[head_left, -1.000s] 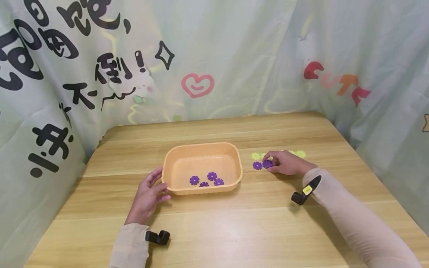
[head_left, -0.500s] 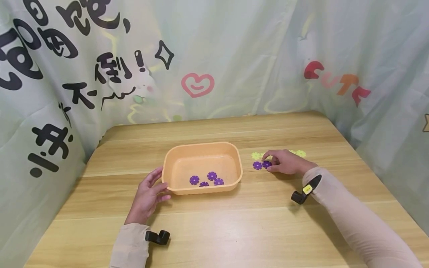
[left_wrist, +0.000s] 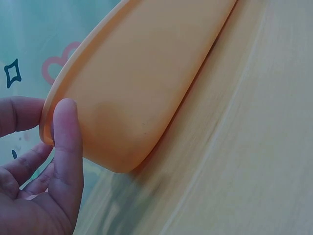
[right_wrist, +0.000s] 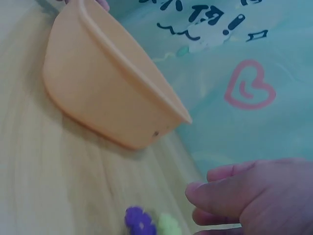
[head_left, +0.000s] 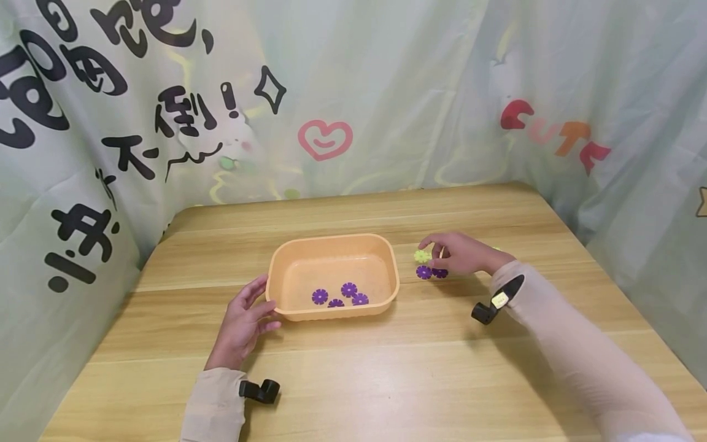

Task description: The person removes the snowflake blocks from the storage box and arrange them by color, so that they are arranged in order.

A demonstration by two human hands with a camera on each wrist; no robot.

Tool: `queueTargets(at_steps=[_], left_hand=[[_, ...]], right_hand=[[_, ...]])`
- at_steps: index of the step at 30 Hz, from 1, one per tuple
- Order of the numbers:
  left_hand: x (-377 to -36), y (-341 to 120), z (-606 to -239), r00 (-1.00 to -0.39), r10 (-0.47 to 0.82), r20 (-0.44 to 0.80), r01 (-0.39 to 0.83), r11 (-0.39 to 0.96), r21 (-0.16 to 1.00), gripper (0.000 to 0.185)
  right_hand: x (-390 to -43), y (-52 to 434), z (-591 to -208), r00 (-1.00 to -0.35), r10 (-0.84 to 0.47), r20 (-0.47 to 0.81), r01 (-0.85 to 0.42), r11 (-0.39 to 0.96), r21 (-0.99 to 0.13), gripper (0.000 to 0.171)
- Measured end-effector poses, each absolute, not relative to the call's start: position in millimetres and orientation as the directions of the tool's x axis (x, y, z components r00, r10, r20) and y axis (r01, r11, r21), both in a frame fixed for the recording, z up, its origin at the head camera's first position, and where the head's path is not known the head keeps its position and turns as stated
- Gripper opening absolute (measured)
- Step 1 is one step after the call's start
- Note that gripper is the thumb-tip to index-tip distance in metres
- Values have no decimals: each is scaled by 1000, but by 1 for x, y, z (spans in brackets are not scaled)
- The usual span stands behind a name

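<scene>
My left hand (head_left: 243, 320) pinches the left rim of an orange plastic basin (head_left: 334, 314), thumb outside it in the left wrist view. Several purple flower-shaped discs (head_left: 320, 297) with notched edges lie inside the basin. To its right, my right hand (head_left: 464, 253) hovers above the tabletop with its fingers loosely bent and nothing visible between them. Just below its fingertips are two purple discs side by side, the left purple disc (head_left: 423, 272) in full view and the other partly covered. A yellow flower-shaped disc (head_left: 422, 256) shows beside the fingers. Behind the hand, other yellow discs are mostly hidden.
The wooden table (head_left: 353, 380) carries the basin and discs. A pale printed curtain (head_left: 386, 80) with black lettering and a pink heart hangs along the back and sides. Each wrist wears a small black camera mount (head_left: 261, 391).
My right hand has risen and shifted slightly left, away from the right-hand purple disc, which stays beside the other one on the table. The left hand and basin have not moved.
</scene>
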State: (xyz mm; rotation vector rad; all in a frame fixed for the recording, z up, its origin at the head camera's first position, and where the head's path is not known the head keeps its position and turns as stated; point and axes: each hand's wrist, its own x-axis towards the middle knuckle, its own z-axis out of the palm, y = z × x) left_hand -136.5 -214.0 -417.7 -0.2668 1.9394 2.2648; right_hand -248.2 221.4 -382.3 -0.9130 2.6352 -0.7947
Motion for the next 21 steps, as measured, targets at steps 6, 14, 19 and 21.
queueTargets(at_steps=[6, 14, 19, 21], left_hand=[[-137, -214, -418, -974, -3, -228, -225, -152, 963, 64], [-138, -215, -419, -974, -5, -225, -222, -151, 963, 64], [-138, -215, -419, -973, -6, -230, -227, -153, 962, 64], [-138, -215, -419, -973, -7, -232, -228, -154, 961, 64]], right_hand=[[-253, 206, -370, -746, -665, -35, -524, 618, -587, 37], [-260, 182, -357, -691, -723, -2, -590, 566, -577, 34], [-265, 166, -351, -684, -729, -16, -574, 552, -605, 34], [-267, 159, -350, -684, -729, -34, -553, 548, -628, 34]])
